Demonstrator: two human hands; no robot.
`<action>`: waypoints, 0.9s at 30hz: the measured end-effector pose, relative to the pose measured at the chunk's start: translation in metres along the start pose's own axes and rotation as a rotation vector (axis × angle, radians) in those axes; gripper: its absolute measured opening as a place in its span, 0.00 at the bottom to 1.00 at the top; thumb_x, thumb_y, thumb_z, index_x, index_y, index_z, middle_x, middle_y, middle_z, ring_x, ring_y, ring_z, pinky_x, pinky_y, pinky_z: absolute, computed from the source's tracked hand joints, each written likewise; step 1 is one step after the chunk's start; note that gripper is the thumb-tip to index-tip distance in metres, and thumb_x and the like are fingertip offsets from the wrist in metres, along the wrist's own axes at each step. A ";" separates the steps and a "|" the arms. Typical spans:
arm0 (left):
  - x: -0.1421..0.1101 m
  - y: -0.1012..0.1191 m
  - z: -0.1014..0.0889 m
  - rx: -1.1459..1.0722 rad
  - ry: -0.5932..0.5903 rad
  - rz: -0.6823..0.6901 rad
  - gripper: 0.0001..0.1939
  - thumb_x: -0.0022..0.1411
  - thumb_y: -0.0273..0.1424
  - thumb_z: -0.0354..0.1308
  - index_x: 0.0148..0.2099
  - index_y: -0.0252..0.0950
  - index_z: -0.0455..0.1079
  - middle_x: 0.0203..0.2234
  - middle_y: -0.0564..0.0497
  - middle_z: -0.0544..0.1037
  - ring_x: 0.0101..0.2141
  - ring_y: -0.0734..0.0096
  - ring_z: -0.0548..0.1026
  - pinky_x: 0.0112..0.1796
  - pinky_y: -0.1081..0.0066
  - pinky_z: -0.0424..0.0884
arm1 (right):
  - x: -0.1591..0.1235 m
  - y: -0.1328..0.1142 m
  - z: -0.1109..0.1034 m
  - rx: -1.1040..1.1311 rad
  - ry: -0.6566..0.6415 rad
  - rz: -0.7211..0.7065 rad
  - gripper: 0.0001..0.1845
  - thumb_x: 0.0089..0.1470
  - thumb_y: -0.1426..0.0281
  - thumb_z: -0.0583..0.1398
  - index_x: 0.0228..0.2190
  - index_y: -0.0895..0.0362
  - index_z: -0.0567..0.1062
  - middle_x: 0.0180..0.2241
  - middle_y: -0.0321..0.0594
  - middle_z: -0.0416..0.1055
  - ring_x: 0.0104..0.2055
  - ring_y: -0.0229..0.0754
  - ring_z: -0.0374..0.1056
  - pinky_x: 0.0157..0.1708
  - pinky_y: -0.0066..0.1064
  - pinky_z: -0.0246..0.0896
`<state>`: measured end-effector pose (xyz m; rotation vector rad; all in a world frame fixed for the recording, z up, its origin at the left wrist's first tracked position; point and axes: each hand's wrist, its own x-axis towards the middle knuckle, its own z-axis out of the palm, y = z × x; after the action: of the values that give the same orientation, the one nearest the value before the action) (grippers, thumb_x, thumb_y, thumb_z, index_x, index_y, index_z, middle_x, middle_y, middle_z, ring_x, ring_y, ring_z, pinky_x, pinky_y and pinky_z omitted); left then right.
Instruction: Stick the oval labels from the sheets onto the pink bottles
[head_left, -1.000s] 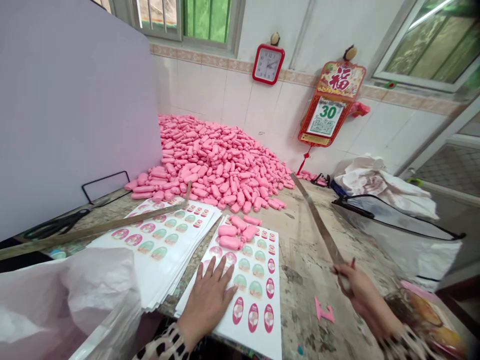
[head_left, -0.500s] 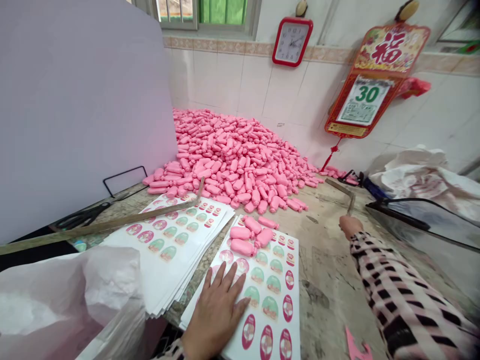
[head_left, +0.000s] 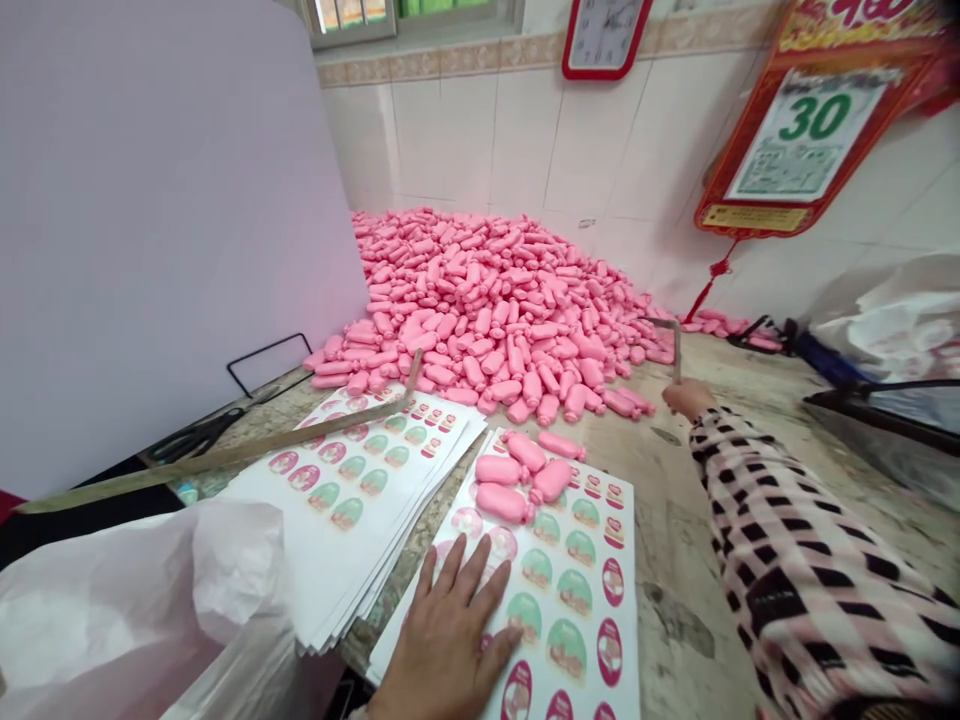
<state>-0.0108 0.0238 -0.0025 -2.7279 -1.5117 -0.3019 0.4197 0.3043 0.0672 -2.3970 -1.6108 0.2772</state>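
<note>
My left hand [head_left: 454, 630] lies flat, fingers spread, on a white sticker sheet [head_left: 566, 560] printed with green, pink and magenta labels. Just beyond its fingertips, several small pink bottle-shaped pieces [head_left: 504, 502] rest on the sheet. My right hand [head_left: 688, 398] is wrapped round a thin bent bar [head_left: 678, 352], whose far arm points left at the right edge of a big heap of pink bottle-shaped pieces [head_left: 495, 300]. The bar's lower end is hidden in the fist. A black, white and pink checked sleeve [head_left: 787, 540] covers the right arm.
Another stack of sticker sheets [head_left: 315, 560] sits to the left, with a long bent strip [head_left: 247, 450] across it. Black scissors [head_left: 195, 437], a crumpled white bag [head_left: 135, 600] and a pale panel [head_left: 172, 230] are also left. A clear, black-edged case [head_left: 892, 430] stands at right.
The bent bar has swung left with my right hand and now reaches the heap's right edge. My left hand stays flat on the sheet. The view has tilted downward.
</note>
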 end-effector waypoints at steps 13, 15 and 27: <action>0.002 0.002 0.002 -0.095 0.001 -0.042 0.27 0.62 0.47 0.40 0.63 0.51 0.47 0.62 0.52 0.52 0.60 0.54 0.51 0.56 0.49 0.46 | -0.099 0.035 -0.027 -0.023 -0.135 -0.102 0.09 0.41 0.76 0.54 0.30 0.60 0.68 0.20 0.37 0.65 0.23 0.37 0.62 0.22 0.26 0.50; 0.003 0.002 0.001 -0.102 0.002 -0.043 0.27 0.62 0.47 0.40 0.63 0.50 0.49 0.61 0.52 0.52 0.60 0.54 0.50 0.55 0.49 0.46 | -0.120 0.045 -0.030 -0.021 -0.143 -0.120 0.10 0.39 0.77 0.54 0.30 0.59 0.67 0.20 0.36 0.64 0.23 0.36 0.61 0.22 0.26 0.49; 0.006 0.006 -0.001 -0.060 -0.036 -0.062 0.29 0.62 0.49 0.35 0.62 0.47 0.53 0.61 0.50 0.53 0.60 0.51 0.49 0.55 0.47 0.43 | -0.267 0.111 -0.072 0.029 -0.177 -0.124 0.16 0.35 0.77 0.55 0.33 0.57 0.68 0.26 0.37 0.68 0.30 0.41 0.64 0.29 0.26 0.53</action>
<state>-0.0027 0.0253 0.0001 -2.7507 -1.6245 -0.3057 0.4385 0.0102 0.1090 -2.2956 -1.8087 0.4981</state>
